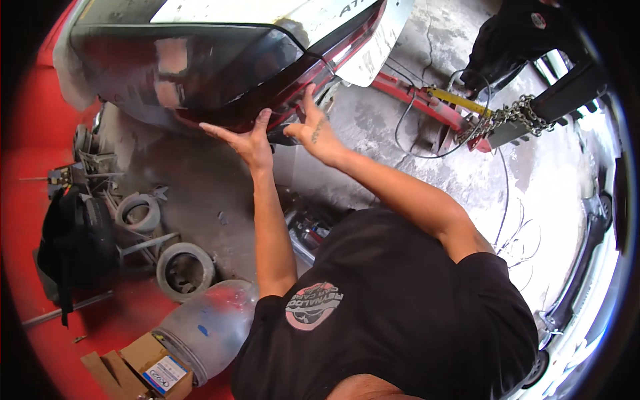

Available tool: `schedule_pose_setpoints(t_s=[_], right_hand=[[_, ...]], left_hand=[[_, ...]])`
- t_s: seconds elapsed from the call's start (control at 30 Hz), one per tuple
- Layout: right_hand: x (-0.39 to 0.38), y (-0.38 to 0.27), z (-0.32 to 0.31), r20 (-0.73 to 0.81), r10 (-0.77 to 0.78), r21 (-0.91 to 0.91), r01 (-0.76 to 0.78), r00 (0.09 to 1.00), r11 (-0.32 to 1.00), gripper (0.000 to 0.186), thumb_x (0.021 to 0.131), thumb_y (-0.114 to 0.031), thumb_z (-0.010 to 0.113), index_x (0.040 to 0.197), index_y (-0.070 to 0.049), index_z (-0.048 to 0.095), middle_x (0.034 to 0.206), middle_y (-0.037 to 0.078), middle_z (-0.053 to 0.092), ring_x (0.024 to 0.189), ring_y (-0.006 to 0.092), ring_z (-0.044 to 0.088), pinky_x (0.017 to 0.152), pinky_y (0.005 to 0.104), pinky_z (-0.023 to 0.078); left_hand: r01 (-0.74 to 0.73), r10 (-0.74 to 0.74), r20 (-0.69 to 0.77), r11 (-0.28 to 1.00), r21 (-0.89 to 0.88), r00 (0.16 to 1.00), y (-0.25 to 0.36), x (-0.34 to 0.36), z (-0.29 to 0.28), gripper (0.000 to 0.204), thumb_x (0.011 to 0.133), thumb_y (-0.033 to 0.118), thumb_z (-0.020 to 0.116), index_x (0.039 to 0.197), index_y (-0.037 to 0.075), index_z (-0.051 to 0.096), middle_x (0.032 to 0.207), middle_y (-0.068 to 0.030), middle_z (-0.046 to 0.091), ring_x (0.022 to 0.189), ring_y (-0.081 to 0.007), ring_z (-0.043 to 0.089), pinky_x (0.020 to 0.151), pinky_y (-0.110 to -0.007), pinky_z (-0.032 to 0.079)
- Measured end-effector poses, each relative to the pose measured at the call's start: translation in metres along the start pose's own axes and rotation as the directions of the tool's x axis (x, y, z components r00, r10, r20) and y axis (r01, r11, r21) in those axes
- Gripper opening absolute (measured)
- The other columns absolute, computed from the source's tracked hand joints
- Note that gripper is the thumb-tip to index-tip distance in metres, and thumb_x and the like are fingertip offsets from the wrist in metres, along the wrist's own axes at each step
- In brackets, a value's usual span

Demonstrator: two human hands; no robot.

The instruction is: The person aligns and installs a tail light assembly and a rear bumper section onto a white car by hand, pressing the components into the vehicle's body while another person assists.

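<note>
A dark, patchily sanded car rear panel (220, 67) with a red tail light (313, 73) fills the upper left, a white panel (373, 50) beside it. My left hand (250, 141) is at the panel's lower edge, index finger stretched out along it and thumb raised against it. Just to its right, my right hand (313, 133) reaches the edge below the tail light with a finger pointing up and the thumb out to the left. Both hands touch or nearly touch the bodywork with fingers apart; some fingertips are hard to make out.
At right are a red-and-yellow pulling rig (440, 107) with chains (520, 113), looping cables and a person in dark clothing (510, 37). Grey wheel rims (185, 270), a black item (77, 243), a plastic drum (213, 333) and a cardboard box (120, 373) lie at left.
</note>
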State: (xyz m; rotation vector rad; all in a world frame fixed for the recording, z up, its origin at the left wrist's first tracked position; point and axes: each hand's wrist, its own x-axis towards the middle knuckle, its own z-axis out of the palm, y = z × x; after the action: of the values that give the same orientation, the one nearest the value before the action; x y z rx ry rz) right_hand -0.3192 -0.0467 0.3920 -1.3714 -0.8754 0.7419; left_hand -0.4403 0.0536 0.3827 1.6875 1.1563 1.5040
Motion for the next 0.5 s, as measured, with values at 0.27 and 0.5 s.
schedule_pose_setpoints(t_s=[0.27, 0.5], right_hand=[[0.004, 0.022, -0.054, -0.142, -0.032, 0.088, 0.044, 0.989, 0.995, 0.088, 0.081, -0.001, 0.057, 0.161, 0.002, 0.021, 0.161, 0.026, 0.037, 0.136, 0.0380, 0.052, 0.109, 0.0380, 0.046], [0.021, 0.009, -0.046, -0.124, -0.244, -0.248, 0.208, 0.962, 0.946, 0.083, 0.080, -0.009, 0.057, 0.158, 0.003, 0.030, 0.147, 0.028, 0.053, 0.130, 0.0309, 0.058, 0.104, 0.0344, 0.049]], left_hand=[[-0.015, 0.015, 0.006, 0.999, 0.052, 1.000, 0.006, -0.001, -0.010, 0.145, 0.071, 0.040, 0.095, 0.158, -0.009, -0.010, 0.166, -0.0332, -0.007, 0.157, -0.0410, -0.008, 0.127, -0.050, -0.003], [-0.054, 0.054, 0.003, 0.998, -0.029, 0.999, 0.010, 0.001, -0.006, 0.146, 0.068, 0.039, 0.096, 0.158, -0.009, -0.009, 0.166, -0.0325, -0.010, 0.157, -0.0409, -0.007, 0.127, -0.050, 0.000]])
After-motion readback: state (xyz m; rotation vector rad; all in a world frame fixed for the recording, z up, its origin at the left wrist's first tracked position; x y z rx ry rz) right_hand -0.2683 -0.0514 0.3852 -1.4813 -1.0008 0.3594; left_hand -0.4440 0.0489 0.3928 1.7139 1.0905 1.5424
